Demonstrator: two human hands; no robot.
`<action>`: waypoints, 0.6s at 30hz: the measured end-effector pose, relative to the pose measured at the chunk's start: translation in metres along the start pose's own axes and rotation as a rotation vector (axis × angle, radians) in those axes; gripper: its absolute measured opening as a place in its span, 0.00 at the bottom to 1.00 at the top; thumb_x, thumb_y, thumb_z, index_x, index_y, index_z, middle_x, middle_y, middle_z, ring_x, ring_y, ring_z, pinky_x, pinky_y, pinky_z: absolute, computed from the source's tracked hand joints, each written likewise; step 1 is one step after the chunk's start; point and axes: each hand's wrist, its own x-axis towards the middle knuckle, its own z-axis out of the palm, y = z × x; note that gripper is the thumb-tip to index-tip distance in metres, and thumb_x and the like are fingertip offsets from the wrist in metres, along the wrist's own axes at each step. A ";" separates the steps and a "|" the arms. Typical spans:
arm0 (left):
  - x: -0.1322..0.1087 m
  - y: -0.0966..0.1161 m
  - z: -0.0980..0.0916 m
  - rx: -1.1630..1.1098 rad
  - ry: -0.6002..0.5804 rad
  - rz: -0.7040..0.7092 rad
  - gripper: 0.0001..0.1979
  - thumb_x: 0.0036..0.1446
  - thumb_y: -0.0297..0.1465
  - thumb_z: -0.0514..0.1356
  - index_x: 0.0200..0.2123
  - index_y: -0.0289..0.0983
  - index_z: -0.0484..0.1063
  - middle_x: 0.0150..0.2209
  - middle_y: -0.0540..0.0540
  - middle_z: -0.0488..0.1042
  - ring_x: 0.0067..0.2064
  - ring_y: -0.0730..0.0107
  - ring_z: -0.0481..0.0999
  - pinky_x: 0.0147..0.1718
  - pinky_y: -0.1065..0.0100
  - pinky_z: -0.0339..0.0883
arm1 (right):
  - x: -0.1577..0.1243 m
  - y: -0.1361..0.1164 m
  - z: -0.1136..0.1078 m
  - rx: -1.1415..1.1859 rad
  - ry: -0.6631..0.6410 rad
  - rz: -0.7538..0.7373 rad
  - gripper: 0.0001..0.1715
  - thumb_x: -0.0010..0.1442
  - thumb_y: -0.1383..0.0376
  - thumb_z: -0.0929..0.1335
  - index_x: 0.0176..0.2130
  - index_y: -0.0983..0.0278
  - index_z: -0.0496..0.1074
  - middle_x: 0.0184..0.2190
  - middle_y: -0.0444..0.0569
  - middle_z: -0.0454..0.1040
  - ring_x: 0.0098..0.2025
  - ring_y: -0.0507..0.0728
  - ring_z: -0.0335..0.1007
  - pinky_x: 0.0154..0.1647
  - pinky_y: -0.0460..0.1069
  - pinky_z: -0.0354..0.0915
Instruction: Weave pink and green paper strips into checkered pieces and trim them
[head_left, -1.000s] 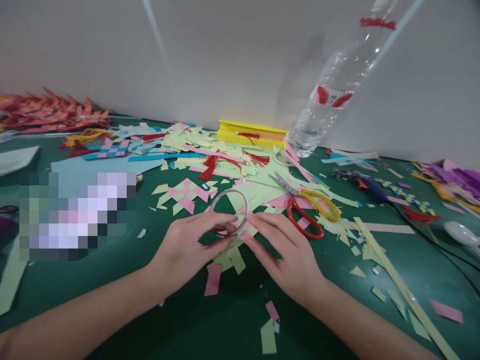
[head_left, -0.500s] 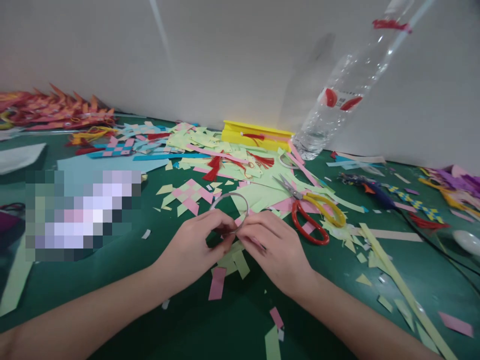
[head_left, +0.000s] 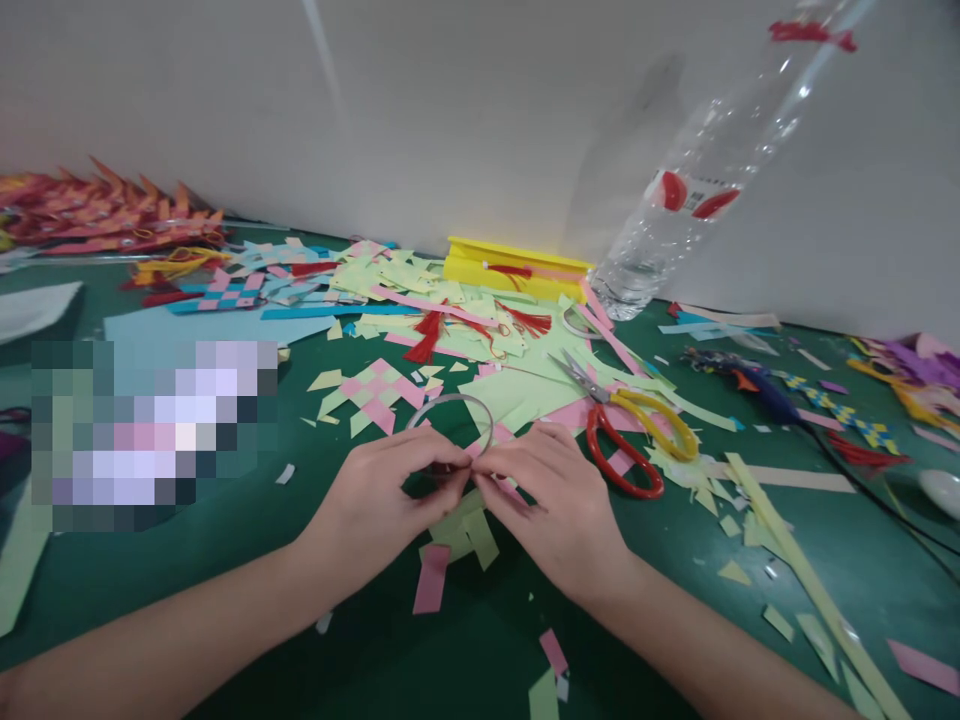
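Observation:
A thin grey ring (head_left: 453, 397), which looks like a narrow roll of tape, stands up between my fingers. My left hand (head_left: 379, 500) pinches its near side between thumb and forefinger. My right hand (head_left: 559, 505) is closed in a pinch at the same spot, its fingertips meeting those of the left; the exact contact is hidden. Just beyond lies a woven pink-and-green paper piece (head_left: 377, 388). Scissors with red and yellow handles (head_left: 626, 470) rest to the right of my right hand. Green paper scraps (head_left: 478, 535) and a pink scrap (head_left: 431, 580) lie below my hands.
A clear plastic bottle (head_left: 645, 250) leans against the wall. At the back are a yellow folded piece (head_left: 517, 268), red tassels (head_left: 426, 335) and heaped paper strips. A dark blue tool with a cord (head_left: 765, 390) lies right; a pixelated object (head_left: 161, 430) lies left.
My fingertips have drawn closer together at the near side of the ring, which has tilted slightly. The view has shifted a little; the things on the table stay put.

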 end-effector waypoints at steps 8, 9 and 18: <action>-0.003 -0.004 0.001 0.085 0.007 0.011 0.05 0.56 0.28 0.60 0.36 0.39 0.76 0.33 0.51 0.80 0.32 0.71 0.79 0.33 0.74 0.74 | -0.005 0.001 -0.001 0.006 -0.011 0.071 0.07 0.57 0.73 0.66 0.32 0.62 0.71 0.29 0.44 0.78 0.31 0.51 0.71 0.42 0.53 0.61; -0.003 -0.004 0.001 0.095 0.014 0.020 0.06 0.56 0.29 0.60 0.37 0.39 0.76 0.33 0.51 0.81 0.32 0.71 0.80 0.33 0.73 0.74 | -0.005 0.001 -0.002 0.017 -0.017 0.081 0.07 0.57 0.73 0.66 0.32 0.62 0.71 0.29 0.44 0.78 0.31 0.52 0.71 0.42 0.53 0.61; -0.003 0.004 0.003 0.157 0.065 0.291 0.08 0.55 0.23 0.59 0.39 0.35 0.73 0.32 0.46 0.80 0.33 0.71 0.79 0.33 0.73 0.74 | -0.006 0.001 -0.008 -0.044 0.005 -0.026 0.07 0.56 0.71 0.66 0.27 0.63 0.69 0.22 0.43 0.71 0.27 0.51 0.64 0.36 0.51 0.60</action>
